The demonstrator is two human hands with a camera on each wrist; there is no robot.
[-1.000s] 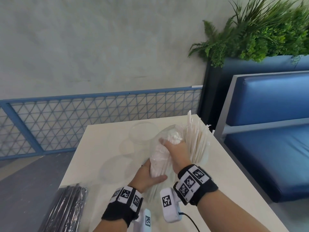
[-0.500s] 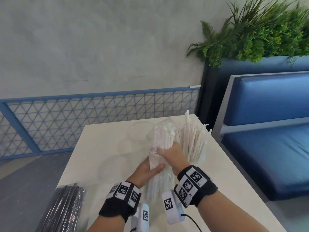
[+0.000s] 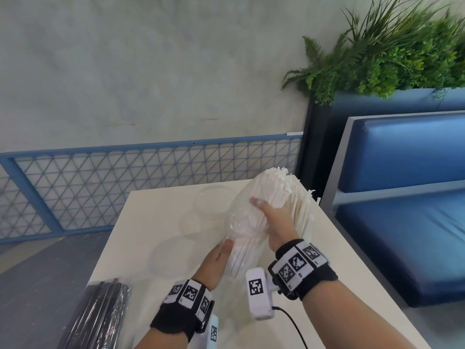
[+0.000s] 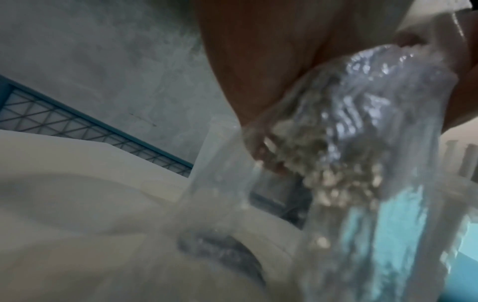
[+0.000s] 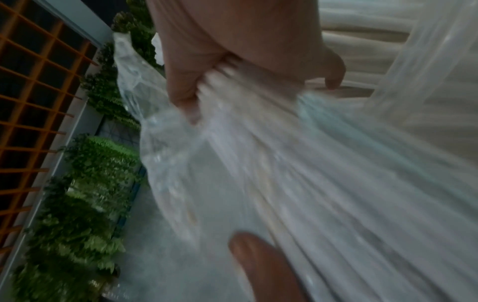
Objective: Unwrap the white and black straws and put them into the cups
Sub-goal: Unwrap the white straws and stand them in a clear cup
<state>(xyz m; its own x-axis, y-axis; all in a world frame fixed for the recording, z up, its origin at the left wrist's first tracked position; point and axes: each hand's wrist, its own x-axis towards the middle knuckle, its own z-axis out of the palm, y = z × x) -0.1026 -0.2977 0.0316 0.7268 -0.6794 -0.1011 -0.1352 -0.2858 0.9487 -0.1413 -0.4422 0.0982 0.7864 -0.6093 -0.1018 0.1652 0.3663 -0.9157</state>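
Observation:
My right hand grips a thick bundle of white straws round its middle, tilted up toward the far right over the white table. Their tips stick out of a clear plastic wrapper. My left hand holds the wrapper's lower part, thumb on the film. In the left wrist view the straw ends show through the wrapper. Fingers curl round the straws in the right wrist view. More white straws stand behind my right hand. Clear cups sit beyond. Wrapped black straws lie near left.
Two more clear cups stand left of the hands. A blue bench runs along the table's right side, with a planter behind it. A blue mesh fence and a grey wall lie beyond the table's far edge.
The white straw bundle has slid up and to the right, so its tips now clear the wrapper's mouth. My left hand has slipped lower on the wrapper.

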